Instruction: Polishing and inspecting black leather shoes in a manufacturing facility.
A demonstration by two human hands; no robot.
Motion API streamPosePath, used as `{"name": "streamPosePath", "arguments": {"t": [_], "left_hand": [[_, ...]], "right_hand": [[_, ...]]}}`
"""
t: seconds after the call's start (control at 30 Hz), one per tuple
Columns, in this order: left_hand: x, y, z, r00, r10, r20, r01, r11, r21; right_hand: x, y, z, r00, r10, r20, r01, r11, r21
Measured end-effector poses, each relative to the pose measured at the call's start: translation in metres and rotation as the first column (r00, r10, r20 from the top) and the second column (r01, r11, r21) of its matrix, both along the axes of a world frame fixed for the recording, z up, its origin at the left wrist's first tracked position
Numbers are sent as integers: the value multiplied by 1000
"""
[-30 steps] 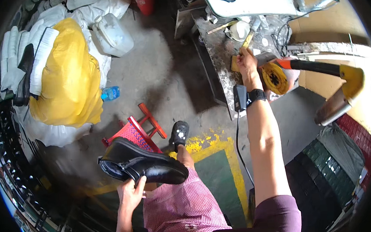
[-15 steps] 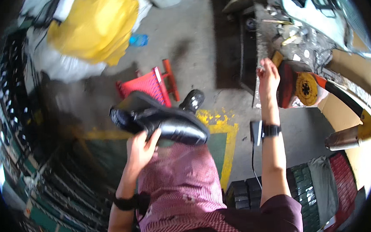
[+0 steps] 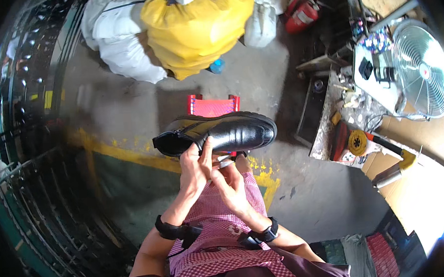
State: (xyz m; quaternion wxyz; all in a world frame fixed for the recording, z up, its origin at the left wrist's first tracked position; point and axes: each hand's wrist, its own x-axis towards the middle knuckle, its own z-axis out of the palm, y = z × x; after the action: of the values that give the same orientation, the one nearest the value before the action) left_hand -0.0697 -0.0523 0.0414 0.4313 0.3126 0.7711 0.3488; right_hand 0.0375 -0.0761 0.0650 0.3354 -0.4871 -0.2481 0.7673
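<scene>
A glossy black leather shoe (image 3: 234, 130) is held up before me on its side, toe to the right, its dark opening at the left. My left hand (image 3: 195, 168) grips its near edge, thumb and fingers closed on the leather. Just below the shoe, close beside the left fingers, my right hand (image 3: 230, 188) is closed on a small whitish thing (image 3: 225, 163) whose kind I cannot make out. Whether that thing touches the leather cannot be told. A checked red-and-white apron (image 3: 214, 220) covers my lap beneath both wrists.
Behind the shoe stands a low red stool (image 3: 212, 106). Yellow (image 3: 200, 33) and white sacks (image 3: 125, 55) lie at the back. A cluttered workbench (image 3: 328, 124) on the right carries a fan (image 3: 421, 70) and an orange-handled tool (image 3: 385, 144). Metal racks (image 3: 58, 199) line the left.
My right hand has come from the bench on the right to beneath the shoe. The shoe has moved right and now lies more level, and my view has shifted.
</scene>
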Motion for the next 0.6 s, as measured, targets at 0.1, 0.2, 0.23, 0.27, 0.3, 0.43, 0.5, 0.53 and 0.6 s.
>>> {"name": "streamPosePath", "arguments": {"t": [0.1, 0.2, 0.23, 0.27, 0.3, 0.43, 0.5, 0.53, 0.6], "left_hand": [[-48, -22, 15, 975, -71, -211, 85, 995, 57], [-102, -41, 34, 973, -63, -220, 84, 993, 86], [-121, -48, 41, 967, -75, -242, 96, 992, 76], [-140, -55, 47, 961, -76, -268, 106, 989, 99], [-163, -64, 51, 963, -40, -268, 73, 991, 113], [-241, -90, 77, 885, -114, -451, 246, 937, 246], [-273, -105, 90, 834, -149, -531, 346, 892, 293], [-290, -113, 101, 803, -242, -544, 435, 863, 258], [-315, -129, 125, 780, -365, -508, 523, 826, 209]], "right_hand": [[-67, -15, 5, 975, -96, 202, 70, 988, 135], [-111, -31, 10, 782, -61, 620, -335, 798, 501], [-127, -49, 0, 730, -178, 660, -239, 838, 490], [-127, -60, -6, 791, -222, 571, -145, 838, 526], [-130, -54, 6, 842, -254, 475, -58, 834, 549], [-156, -28, 57, 894, -134, 428, -69, 902, 426], [-170, -21, 73, 908, 18, 418, -208, 887, 412], [-183, -18, 88, 882, 125, 455, -302, 890, 342], [-201, -13, 98, 856, 303, 420, -466, 804, 370]]}}
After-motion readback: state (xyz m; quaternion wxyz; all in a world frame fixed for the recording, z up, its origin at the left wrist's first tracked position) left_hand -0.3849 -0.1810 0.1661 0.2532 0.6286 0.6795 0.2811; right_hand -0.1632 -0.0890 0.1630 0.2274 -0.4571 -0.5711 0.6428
